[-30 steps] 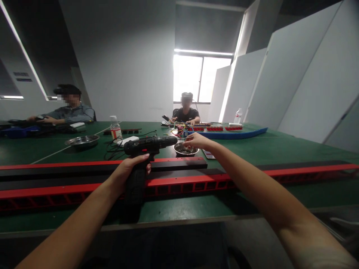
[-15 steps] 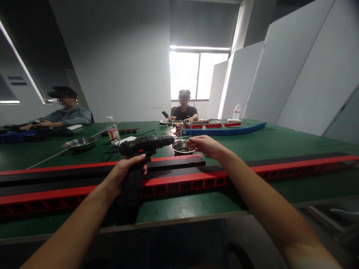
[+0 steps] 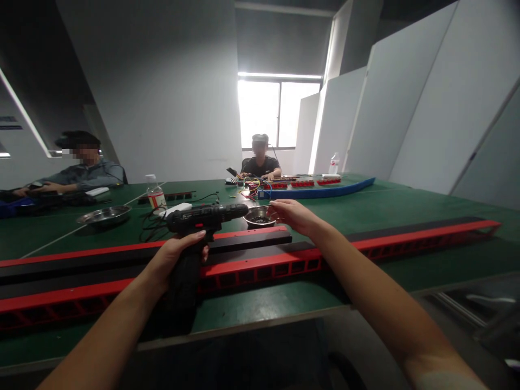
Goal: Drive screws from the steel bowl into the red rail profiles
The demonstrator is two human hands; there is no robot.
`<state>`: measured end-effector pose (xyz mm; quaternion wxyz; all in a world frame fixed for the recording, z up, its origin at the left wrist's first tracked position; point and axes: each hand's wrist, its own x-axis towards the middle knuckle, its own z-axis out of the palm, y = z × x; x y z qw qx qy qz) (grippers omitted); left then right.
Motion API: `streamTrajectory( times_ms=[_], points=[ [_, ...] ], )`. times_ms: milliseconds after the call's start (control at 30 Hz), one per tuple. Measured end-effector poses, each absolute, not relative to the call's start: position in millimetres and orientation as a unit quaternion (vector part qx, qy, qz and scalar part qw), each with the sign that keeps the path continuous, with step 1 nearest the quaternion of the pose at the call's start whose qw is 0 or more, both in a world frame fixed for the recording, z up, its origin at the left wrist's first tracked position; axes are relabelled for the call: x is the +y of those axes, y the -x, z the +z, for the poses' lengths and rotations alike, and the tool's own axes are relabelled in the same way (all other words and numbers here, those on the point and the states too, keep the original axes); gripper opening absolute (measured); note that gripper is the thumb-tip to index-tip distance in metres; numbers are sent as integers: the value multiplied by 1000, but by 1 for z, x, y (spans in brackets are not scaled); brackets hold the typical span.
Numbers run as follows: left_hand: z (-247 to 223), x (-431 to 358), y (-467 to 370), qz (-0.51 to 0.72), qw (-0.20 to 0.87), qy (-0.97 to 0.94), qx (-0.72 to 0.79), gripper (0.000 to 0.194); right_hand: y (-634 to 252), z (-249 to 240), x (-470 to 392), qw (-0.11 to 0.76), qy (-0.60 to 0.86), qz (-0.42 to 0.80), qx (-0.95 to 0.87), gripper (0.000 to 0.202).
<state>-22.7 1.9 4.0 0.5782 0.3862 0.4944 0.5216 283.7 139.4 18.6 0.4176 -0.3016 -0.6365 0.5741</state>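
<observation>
My left hand (image 3: 179,253) is wrapped around the handle of a black cordless drill (image 3: 205,216), which points right with a thin bit in its chuck. At the tip of that bit, my right hand (image 3: 298,216) has its fingers pinched together. What they hold, if anything, is too small to make out. Just below and behind the bit stands a metal bowl (image 3: 248,221) with small dark pieces in it. A long red and black rail (image 3: 260,262) with square openings along its side lies under both forearms. Behind it is a second red and black rail (image 3: 254,234).
On the green table (image 3: 231,306) are a shallow metal dish (image 3: 103,218), a bottle (image 3: 155,195), cables and a long blue rail (image 3: 325,190). A second bottle (image 3: 333,162) stands farther back. One person (image 3: 260,161) sits opposite, another person (image 3: 91,170) at left.
The whole view has shifted slightly, so the scene sits a little farther left. The drill stays in my left hand, and my right fingers remain by the bit's tip.
</observation>
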Motion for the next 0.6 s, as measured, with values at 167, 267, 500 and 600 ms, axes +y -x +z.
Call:
streamTrajectory(
  times_ms=[167, 267, 500, 600],
  points=[
    [3, 3, 23, 522, 576, -390, 493, 27, -285, 20, 138, 420, 296, 585, -627, 29],
    [4, 2, 23, 527, 575, -394, 487, 26, -286, 21, 138, 414, 298, 582, -633, 28],
    [5, 1, 23, 518, 571, -404, 492, 26, -287, 22, 136, 410, 317, 556, -650, 26],
    [4, 3, 24, 523, 570, -403, 490, 26, -286, 22, 136, 409, 311, 537, -669, 29]
  ],
)
